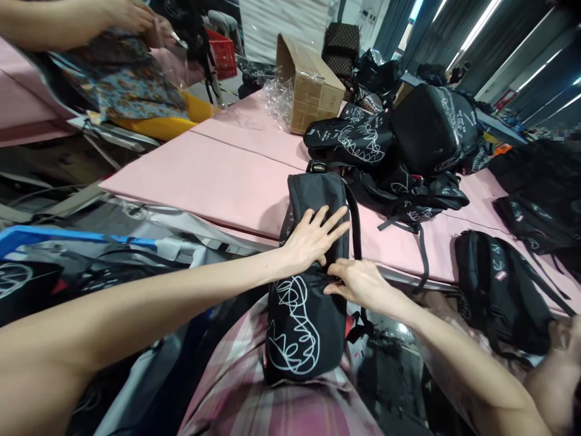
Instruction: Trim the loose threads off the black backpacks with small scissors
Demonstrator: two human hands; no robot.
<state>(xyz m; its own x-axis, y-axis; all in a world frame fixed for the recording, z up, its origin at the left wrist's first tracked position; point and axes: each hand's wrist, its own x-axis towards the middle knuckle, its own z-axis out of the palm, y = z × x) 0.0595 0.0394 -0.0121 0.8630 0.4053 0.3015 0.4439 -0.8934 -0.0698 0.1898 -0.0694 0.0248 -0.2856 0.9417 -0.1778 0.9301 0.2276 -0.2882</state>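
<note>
A black backpack (pixel 302 327) with white scribbled line drawings lies across my lap, its upper part leaning on the pink table's edge. My left hand (pixel 313 236) rests flat on it with the fingers spread. At the bag's right side, near its middle, my right hand (pixel 358 281) has thumb and fingers closed on the fabric. The small part between those fingertips is hidden. A black strap (pixel 354 221) runs down the bag's right side from the top end.
The pink table (pixel 218 175) carries more black bags (pixel 358 136) and an open cardboard box (pixel 318 91) beside clear plastic. A blue crate (pixel 82 233) stands at left. One co-worker's arm (pixel 59 27) shows upper left; another's hand (pixel 565 333) is near a bag (pixel 494 284) at right.
</note>
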